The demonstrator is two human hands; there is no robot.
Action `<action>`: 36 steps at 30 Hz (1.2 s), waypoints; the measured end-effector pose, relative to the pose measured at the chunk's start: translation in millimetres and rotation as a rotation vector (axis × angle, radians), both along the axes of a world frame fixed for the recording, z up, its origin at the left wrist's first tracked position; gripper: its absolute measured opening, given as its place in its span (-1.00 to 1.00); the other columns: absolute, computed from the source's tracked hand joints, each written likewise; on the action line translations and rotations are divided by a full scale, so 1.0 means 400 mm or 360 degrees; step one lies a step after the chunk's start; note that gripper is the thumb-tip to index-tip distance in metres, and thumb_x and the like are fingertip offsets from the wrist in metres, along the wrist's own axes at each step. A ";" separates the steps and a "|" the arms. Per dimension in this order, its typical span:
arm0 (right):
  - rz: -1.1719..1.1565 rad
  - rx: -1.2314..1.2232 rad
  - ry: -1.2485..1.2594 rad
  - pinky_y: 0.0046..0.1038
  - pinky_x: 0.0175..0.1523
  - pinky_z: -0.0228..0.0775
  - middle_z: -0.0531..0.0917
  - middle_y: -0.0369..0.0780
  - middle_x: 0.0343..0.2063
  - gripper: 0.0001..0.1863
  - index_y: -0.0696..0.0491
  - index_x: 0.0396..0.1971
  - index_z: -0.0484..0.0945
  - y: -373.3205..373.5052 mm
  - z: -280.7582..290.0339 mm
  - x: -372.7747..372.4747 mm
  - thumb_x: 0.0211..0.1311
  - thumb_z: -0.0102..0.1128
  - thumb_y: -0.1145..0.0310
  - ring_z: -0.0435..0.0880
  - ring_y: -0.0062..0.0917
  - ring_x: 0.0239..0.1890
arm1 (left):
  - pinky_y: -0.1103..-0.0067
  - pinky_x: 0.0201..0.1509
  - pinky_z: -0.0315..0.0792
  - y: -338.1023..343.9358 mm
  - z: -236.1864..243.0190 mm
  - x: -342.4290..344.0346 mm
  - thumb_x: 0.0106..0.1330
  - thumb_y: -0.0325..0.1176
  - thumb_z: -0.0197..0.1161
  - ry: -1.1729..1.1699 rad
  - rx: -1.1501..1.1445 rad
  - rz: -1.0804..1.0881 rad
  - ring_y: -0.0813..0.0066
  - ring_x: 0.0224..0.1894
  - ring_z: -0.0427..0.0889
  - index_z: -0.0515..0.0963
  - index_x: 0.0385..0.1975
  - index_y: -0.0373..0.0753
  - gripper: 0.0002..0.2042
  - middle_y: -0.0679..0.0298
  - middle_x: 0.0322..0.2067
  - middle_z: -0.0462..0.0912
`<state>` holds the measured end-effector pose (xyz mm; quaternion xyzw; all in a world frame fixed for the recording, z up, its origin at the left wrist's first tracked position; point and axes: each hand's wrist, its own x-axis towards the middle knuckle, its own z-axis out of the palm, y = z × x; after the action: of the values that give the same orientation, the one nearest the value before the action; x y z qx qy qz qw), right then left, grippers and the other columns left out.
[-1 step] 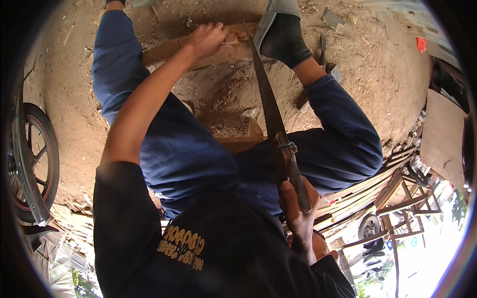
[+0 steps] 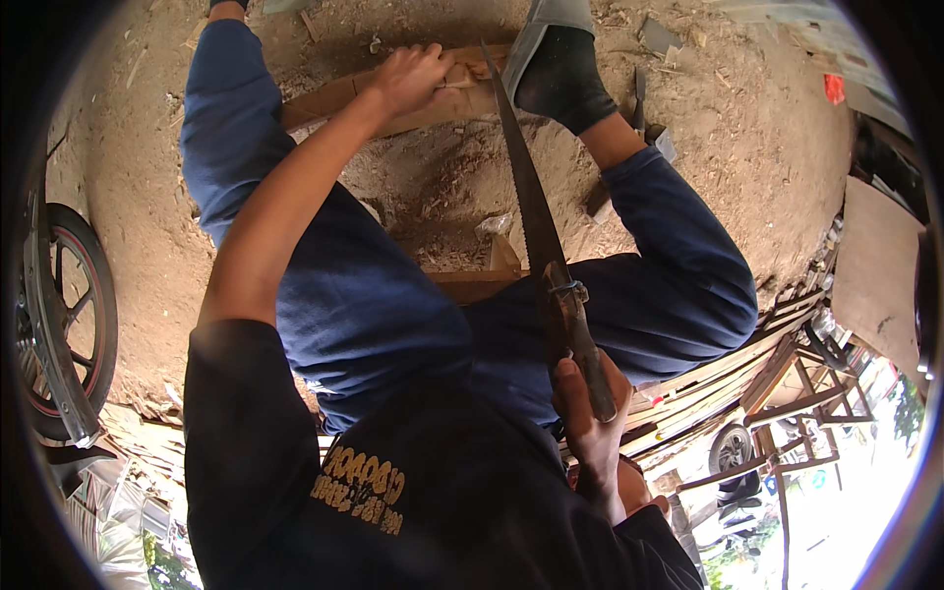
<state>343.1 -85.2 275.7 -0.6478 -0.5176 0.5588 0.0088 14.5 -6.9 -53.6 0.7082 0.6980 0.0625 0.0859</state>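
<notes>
My right hand (image 2: pixel 595 408) is closed around the wooden handle of a hand saw (image 2: pixel 536 211), with wire wrapped where blade meets handle. The long, dark, toothed blade slants up and to the left, its tip beside my right foot. My left hand (image 2: pixel 413 81) is stretched forward, its fingers curled over a wooden plank (image 2: pixel 329 101) low over the dirt floor. A small wood piece (image 2: pixel 457 76) shows beside its fingertips. My right foot, in a black sock and grey slipper (image 2: pixel 526 44), is at the plank's right end, just beyond the blade.
Another wood piece (image 2: pixel 467 287) lies between my legs. Sawdust and scraps cover the dirt floor (image 2: pixel 433 187). A dark narrow tool (image 2: pixel 639 98) lies right of my foot. A motorcycle wheel (image 2: pixel 79 315) stands at the left, stacked wooden strips (image 2: pixel 678 408) and a wooden frame (image 2: pixel 801 398) at the right.
</notes>
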 end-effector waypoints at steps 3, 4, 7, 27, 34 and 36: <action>-0.0001 0.0016 -0.0013 -0.55 -0.53 0.09 0.40 -0.37 -0.71 -0.73 0.17 -0.50 0.45 -0.004 0.001 0.005 0.33 0.21 0.33 0.26 -0.79 -0.59 | 0.27 -0.10 0.54 -0.002 0.012 0.005 0.26 -0.03 0.30 0.0036 0.0062 0.0009 0.04 -0.11 0.62 0.46 -0.01 -0.28 -0.52 0.05 -0.15 0.53; -0.0002 0.0029 -0.0013 -0.55 -0.52 0.09 0.40 -0.37 -0.71 -0.73 0.17 -0.50 0.45 -0.006 -0.002 0.009 0.33 0.21 0.33 0.27 -0.79 -0.59 | 0.27 -0.08 0.55 0.004 0.017 -0.001 0.25 -0.04 0.31 0.0057 0.0042 -0.0026 0.05 -0.09 0.63 0.47 0.00 -0.30 -0.51 0.04 -0.12 0.54; 0.0036 0.0010 -0.0025 -0.55 -0.52 0.09 0.40 -0.36 -0.71 -0.73 0.17 -0.51 0.45 -0.005 -0.003 0.020 0.33 0.21 0.34 0.27 -0.79 -0.59 | 0.28 -0.04 0.58 0.010 0.033 -0.007 0.23 -0.06 0.34 0.0094 -0.0017 -0.0073 0.08 -0.08 0.65 0.49 0.00 -0.33 -0.50 0.03 -0.07 0.56; 0.0290 0.0112 -0.0073 -0.50 -0.53 0.10 0.40 -0.30 -0.70 -0.75 0.16 -0.51 0.43 0.049 0.018 -0.061 0.36 0.19 0.41 0.26 -0.75 -0.61 | 0.27 -0.01 0.52 0.004 0.003 -0.015 0.30 -0.03 0.25 0.0041 0.0062 0.0012 0.04 -0.06 0.61 0.33 0.21 -0.16 -0.44 0.09 -0.01 0.46; 0.0273 0.0090 0.0025 -0.49 -0.53 0.13 0.39 -0.30 -0.70 -0.76 0.16 -0.51 0.42 0.032 -0.002 -0.078 0.36 0.17 0.43 0.28 -0.75 -0.60 | 0.25 0.08 0.53 0.013 -0.022 -0.019 0.36 -0.04 0.19 0.0150 -0.0048 -0.0006 0.08 0.06 0.58 0.13 0.42 0.06 -0.35 0.02 0.13 0.43; 0.0240 0.0058 -0.0005 -0.49 -0.53 0.13 0.38 -0.30 -0.70 -0.76 0.16 -0.51 0.42 0.016 -0.002 -0.060 0.36 0.18 0.42 0.27 -0.75 -0.60 | 0.24 0.09 0.53 0.021 -0.022 -0.015 0.39 -0.03 0.16 0.0088 -0.0072 -0.0044 0.07 0.08 0.57 0.09 0.44 0.13 -0.35 0.02 0.14 0.43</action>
<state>319.2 -78.6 275.1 -0.6076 -0.5751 0.5473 -0.0225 8.3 1.5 -62.5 0.7171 0.6915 0.0260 0.0835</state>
